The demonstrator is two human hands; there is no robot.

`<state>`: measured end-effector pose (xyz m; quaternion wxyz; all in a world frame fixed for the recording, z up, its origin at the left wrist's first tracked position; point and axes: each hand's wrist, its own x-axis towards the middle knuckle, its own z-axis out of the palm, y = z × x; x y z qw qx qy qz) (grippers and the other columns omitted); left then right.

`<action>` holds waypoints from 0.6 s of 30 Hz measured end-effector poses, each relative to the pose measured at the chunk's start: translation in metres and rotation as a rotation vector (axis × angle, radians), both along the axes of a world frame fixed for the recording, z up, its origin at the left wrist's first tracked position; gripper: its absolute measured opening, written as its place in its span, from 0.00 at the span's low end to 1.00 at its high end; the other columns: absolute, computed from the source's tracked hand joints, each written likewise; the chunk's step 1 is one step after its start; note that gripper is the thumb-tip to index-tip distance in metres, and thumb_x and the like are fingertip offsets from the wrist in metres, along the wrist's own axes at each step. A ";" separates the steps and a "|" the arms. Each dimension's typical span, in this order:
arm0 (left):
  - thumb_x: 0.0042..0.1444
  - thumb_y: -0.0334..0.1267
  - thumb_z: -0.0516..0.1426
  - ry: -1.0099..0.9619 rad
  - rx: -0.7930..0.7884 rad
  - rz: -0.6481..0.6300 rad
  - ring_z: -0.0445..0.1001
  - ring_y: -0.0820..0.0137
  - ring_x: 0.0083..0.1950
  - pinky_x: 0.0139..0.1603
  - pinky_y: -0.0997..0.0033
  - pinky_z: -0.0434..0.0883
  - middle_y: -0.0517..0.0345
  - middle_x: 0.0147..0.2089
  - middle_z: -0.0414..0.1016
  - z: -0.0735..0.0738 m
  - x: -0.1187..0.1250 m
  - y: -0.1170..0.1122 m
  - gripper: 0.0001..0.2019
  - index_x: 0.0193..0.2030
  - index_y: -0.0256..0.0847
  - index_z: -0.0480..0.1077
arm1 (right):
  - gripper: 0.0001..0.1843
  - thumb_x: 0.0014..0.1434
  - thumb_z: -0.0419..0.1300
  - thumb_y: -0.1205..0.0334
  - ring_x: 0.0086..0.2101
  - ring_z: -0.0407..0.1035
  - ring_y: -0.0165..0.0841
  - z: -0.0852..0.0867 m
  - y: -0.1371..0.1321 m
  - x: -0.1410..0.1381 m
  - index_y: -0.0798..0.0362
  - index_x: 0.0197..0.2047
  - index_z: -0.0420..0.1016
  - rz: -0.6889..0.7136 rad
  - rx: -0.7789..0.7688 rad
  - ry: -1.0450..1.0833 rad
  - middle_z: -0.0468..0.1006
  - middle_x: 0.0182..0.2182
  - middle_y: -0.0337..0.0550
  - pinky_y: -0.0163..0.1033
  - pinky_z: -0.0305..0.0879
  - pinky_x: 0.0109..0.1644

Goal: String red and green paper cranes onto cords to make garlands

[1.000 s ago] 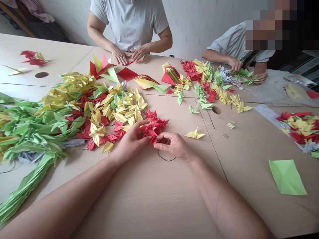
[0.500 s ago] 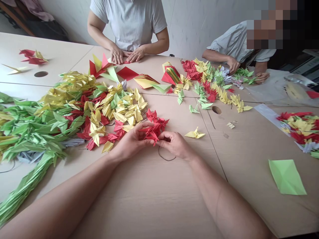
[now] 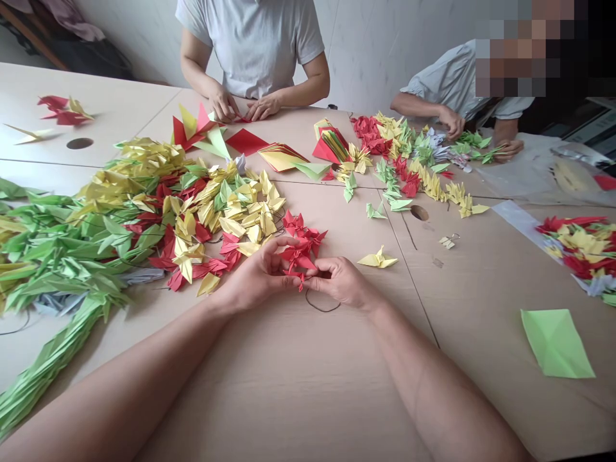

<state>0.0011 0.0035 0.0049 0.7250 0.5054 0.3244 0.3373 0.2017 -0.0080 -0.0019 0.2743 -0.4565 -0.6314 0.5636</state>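
Red folded paper cranes (image 3: 299, 256) lie in a chain between my two hands, joined to a pile of strung cranes at the left. My left hand (image 3: 269, 266) curls around the near end, its thumb and fingers closed on a red crane. Opposite it, my right hand (image 3: 339, 280) pinches at the same small red tip; the fingertips of both hands nearly meet there. A dark cord (image 3: 322, 309) loops out below my right fingers onto the table. To the right of my right hand sits a single yellow crane (image 3: 378, 258).
Strung green cranes (image 3: 62, 250) and yellow cranes (image 3: 240, 205) cover the left. Folded paper stacks (image 3: 283, 157) lie mid-table. A green sheet (image 3: 557, 343) rests at right. Across the table (image 3: 308, 385), one person's hands (image 3: 245, 109) fold red paper; another person's hand (image 3: 451, 123) touches cranes.
My fingers have shifted slightly around the red crane, and its small tip now hangs lower between them. The person opposite has moved their hands a little apart over the red paper.
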 end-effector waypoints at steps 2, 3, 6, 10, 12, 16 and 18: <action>0.50 0.30 0.66 0.022 0.019 0.015 0.77 0.72 0.36 0.38 0.73 0.73 0.60 0.37 0.78 0.000 0.000 -0.001 0.28 0.55 0.43 0.60 | 0.13 0.53 0.66 0.53 0.28 0.63 0.29 0.000 0.000 0.000 0.55 0.28 0.77 -0.005 -0.012 -0.001 0.72 0.25 0.37 0.35 0.59 0.34; 0.50 0.30 0.66 0.036 0.030 0.025 0.77 0.72 0.35 0.37 0.74 0.73 0.60 0.37 0.78 0.001 0.000 -0.002 0.27 0.55 0.43 0.60 | 0.13 0.53 0.66 0.54 0.28 0.63 0.28 0.001 0.000 0.000 0.55 0.28 0.77 -0.009 -0.017 -0.003 0.71 0.24 0.36 0.34 0.59 0.33; 0.50 0.30 0.65 0.058 0.064 0.049 0.77 0.72 0.35 0.37 0.74 0.72 0.62 0.34 0.78 0.002 0.001 -0.004 0.27 0.54 0.42 0.59 | 0.11 0.53 0.65 0.57 0.27 0.61 0.27 0.003 -0.001 -0.001 0.56 0.27 0.75 -0.019 -0.029 0.000 0.70 0.24 0.35 0.33 0.56 0.31; 0.52 0.30 0.64 0.070 0.069 0.049 0.75 0.74 0.35 0.37 0.75 0.71 0.63 0.34 0.76 0.002 0.001 -0.005 0.28 0.56 0.42 0.58 | 0.11 0.52 0.64 0.58 0.26 0.59 0.26 0.005 -0.001 -0.001 0.55 0.24 0.71 -0.020 -0.029 0.007 0.67 0.23 0.34 0.33 0.54 0.30; 0.53 0.30 0.63 0.086 0.062 0.032 0.74 0.74 0.35 0.38 0.75 0.71 0.63 0.34 0.75 0.001 0.001 -0.004 0.28 0.58 0.42 0.58 | 0.11 0.52 0.63 0.58 0.26 0.58 0.26 0.005 0.000 -0.001 0.55 0.24 0.70 -0.014 -0.022 -0.001 0.66 0.22 0.33 0.33 0.53 0.30; 0.55 0.31 0.62 0.089 0.082 0.004 0.74 0.73 0.37 0.41 0.72 0.71 0.61 0.37 0.74 -0.002 0.000 -0.003 0.27 0.59 0.43 0.59 | 0.10 0.52 0.63 0.60 0.25 0.57 0.26 0.001 0.000 -0.001 0.55 0.24 0.71 -0.017 0.002 -0.013 0.63 0.21 0.32 0.33 0.52 0.29; 0.54 0.32 0.63 0.096 0.092 0.007 0.73 0.73 0.38 0.42 0.71 0.71 0.60 0.39 0.74 -0.003 0.000 -0.003 0.27 0.59 0.44 0.59 | 0.10 0.53 0.63 0.60 0.25 0.58 0.27 -0.001 0.000 -0.002 0.55 0.24 0.72 -0.029 0.019 -0.015 0.65 0.21 0.33 0.33 0.53 0.29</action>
